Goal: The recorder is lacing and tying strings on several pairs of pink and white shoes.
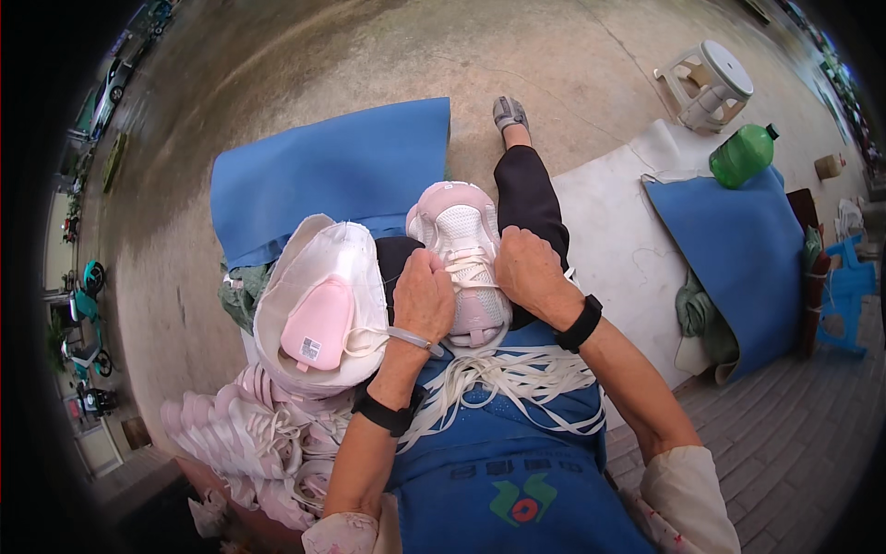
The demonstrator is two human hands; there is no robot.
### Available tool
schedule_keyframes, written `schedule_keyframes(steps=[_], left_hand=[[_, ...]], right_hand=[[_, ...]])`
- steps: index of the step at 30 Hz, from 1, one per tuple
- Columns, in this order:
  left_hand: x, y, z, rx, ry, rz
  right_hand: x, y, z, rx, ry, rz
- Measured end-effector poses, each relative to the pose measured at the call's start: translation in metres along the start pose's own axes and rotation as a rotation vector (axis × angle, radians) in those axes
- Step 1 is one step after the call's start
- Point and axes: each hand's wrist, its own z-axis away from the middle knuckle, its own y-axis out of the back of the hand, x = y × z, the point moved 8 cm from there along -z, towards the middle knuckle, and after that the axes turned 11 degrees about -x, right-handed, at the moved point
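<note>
A pink-and-white shoe upper (459, 222) lies on my lap, toe pointing away from me, with a cream shoelace (472, 266) crossing its front. My left hand (425, 297) is closed at its left side, fingers curled where the lace runs to it. On the right side my right hand (537, 272) is also closed on the lace, and a pale lace end shows beside it. Exactly how the fingertips grip is hidden. Across my blue apron (517, 462) a bundle of loose white shoelaces (489, 377) is spread, just below the shoe's heel.
To the left, a white fabric bin (268, 323) holds a pink tongue-shaped piece (319, 323). Several pink uppers (240, 434) are stacked below it. Blue sheets (332, 166) flank me. At right are a green bottle (742, 155), a white stool (715, 78) and a blue stool (847, 291).
</note>
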Motion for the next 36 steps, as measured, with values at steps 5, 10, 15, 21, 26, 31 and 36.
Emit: schedule_keyframes(steps=[5,10,15,21,26,31,36], left_hand=[[0.012,0.004,0.003,-0.081,0.082,0.175],[0.019,0.006,0.015,0.010,-0.021,0.130],[0.024,0.007,0.011,0.031,-0.074,0.232],[0.029,0.007,0.016,0.027,-0.103,0.203],[0.045,0.007,0.019,-0.008,-0.193,0.088],[0.053,0.003,0.014,-0.147,-0.131,-0.051],[0.048,0.001,0.017,-0.176,-0.141,-0.113]], right_hand=[[0.010,0.019,0.004,0.143,0.022,-0.095],[-0.007,0.017,0.026,0.103,0.120,-0.392],[-0.014,0.020,0.029,0.271,0.105,-0.261],[-0.028,0.020,0.029,0.226,0.057,-0.135],[-0.029,0.025,0.024,0.230,0.100,-0.097],[-0.040,0.013,0.024,0.114,0.037,0.081],[-0.012,0.015,0.015,0.196,0.110,-0.248]])
